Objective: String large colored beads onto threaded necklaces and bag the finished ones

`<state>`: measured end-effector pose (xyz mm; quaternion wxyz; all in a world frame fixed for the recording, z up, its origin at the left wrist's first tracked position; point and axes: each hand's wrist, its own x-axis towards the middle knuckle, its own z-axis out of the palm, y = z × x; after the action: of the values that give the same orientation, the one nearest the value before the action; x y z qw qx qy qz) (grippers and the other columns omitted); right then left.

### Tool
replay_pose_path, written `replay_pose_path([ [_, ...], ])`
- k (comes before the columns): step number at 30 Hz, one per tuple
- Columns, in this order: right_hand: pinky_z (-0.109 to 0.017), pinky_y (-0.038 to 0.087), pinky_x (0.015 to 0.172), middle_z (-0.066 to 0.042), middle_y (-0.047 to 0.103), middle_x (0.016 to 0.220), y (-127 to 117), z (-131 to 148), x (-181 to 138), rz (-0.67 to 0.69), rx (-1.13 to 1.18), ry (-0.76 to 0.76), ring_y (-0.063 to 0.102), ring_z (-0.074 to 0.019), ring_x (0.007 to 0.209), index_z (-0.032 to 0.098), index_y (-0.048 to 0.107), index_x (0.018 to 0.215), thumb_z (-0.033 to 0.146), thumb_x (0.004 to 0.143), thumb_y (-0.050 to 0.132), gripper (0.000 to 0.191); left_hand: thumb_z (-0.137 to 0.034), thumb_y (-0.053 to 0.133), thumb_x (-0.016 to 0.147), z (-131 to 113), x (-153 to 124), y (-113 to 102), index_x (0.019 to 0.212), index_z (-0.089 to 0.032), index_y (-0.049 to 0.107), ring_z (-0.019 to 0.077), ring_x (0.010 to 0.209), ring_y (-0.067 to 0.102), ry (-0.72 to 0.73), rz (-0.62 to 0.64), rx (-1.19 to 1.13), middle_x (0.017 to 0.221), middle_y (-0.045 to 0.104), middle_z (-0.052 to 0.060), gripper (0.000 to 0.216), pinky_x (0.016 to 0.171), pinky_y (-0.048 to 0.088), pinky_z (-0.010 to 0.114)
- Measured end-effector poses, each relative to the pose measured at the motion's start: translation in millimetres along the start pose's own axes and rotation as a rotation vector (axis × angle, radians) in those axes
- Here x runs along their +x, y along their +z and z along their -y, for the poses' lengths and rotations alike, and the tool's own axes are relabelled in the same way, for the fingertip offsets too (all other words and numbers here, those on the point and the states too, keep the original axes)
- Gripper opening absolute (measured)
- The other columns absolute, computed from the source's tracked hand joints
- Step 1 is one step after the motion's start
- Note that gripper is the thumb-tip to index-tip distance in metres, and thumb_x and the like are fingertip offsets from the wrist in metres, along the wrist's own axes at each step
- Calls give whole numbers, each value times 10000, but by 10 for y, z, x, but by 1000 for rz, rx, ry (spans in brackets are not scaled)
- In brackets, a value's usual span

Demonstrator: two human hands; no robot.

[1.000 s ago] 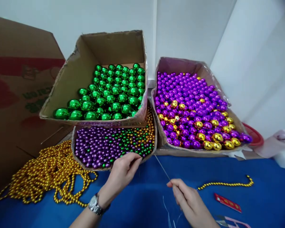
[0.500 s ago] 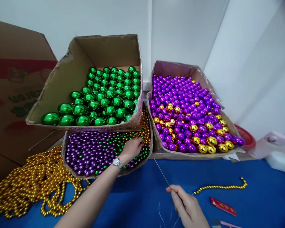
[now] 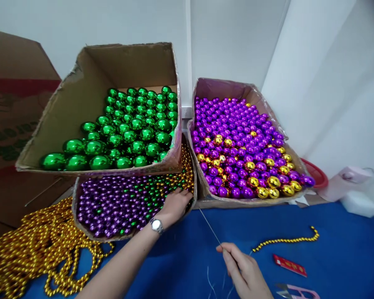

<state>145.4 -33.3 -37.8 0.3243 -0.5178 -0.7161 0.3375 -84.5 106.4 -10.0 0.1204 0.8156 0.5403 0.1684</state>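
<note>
My left hand point(image 3: 174, 205), with a watch on its wrist, reaches into the low cardboard box point(image 3: 81, 226) of small purple, green and gold beads. Its fingers curl down among the beads at the box's right end; what they hold is hidden. My right hand point(image 3: 241, 270) rests on the blue table point(image 3: 330, 265) and pinches a long thin needle point(image 3: 210, 226), which points up and left toward the box. Fine thread trails from this hand.
A box of large green balls point(image 3: 124, 128) sits over the small-bead box. A box of purple and gold balls point(image 3: 239, 149) stands at right. Gold bead strings point(image 3: 34, 253) pile at left; a short gold strand point(image 3: 286, 240), a red packet point(image 3: 289, 265) and pink snips point(image 3: 299, 290) lie at right.
My left hand went from the box's front rim into the beads and now sits at the right end. The view has drifted, and my right hand kept hold of the needle.
</note>
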Motion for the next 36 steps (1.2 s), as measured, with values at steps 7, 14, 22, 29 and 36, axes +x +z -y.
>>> replay_pose_path([
  [7, -163, 470, 547, 24, 534, 537, -2, -11, 1, -143, -6, -52, 581, -130, 501, 210, 609, 966, 375, 967, 320, 333, -252, 413, 917, -102, -151, -68, 1140, -146, 520, 179, 876, 634, -124, -75, -539, 999, 649, 101, 270, 789, 511, 314],
  [14, -167, 497, 741, -50, 693, 930, 42, -49, 70, -137, -19, -200, 677, -144, 840, 216, 585, 1036, 254, 957, 370, 233, -166, 629, 812, -354, -378, -198, 1008, -109, 626, 124, 762, 641, -423, -52, -1626, 866, 643, 56, 204, 743, 528, 237],
  [22, -177, 494, 723, -47, 694, 957, 67, -32, 84, -125, -20, -208, 675, -141, 821, 224, 578, 1035, 227, 954, 369, 224, -142, 702, 753, -401, -401, -170, 926, -133, 638, 126, 786, 639, -420, -101, -1697, 853, 640, 29, 185, 746, 524, 234],
  [29, -181, 490, 684, -31, 690, 901, 56, -61, 90, -124, -59, -203, 674, -138, 762, 228, 573, 1028, 221, 950, 366, 221, -163, 739, 713, -430, -413, -119, 897, -157, 639, 99, 772, 596, -318, -191, -1464, 826, 628, 10, 209, 720, 486, 194],
  [36, -180, 481, 671, -23, 668, 884, 57, -69, 122, -202, -49, -186, 656, -124, 724, 228, 547, 1042, 226, 959, 354, 210, -202, 681, 776, -648, -364, -140, 1156, -212, 544, 165, 923, 590, -161, -159, -1375, 1034, 607, 60, 404, 824, 491, 293],
])
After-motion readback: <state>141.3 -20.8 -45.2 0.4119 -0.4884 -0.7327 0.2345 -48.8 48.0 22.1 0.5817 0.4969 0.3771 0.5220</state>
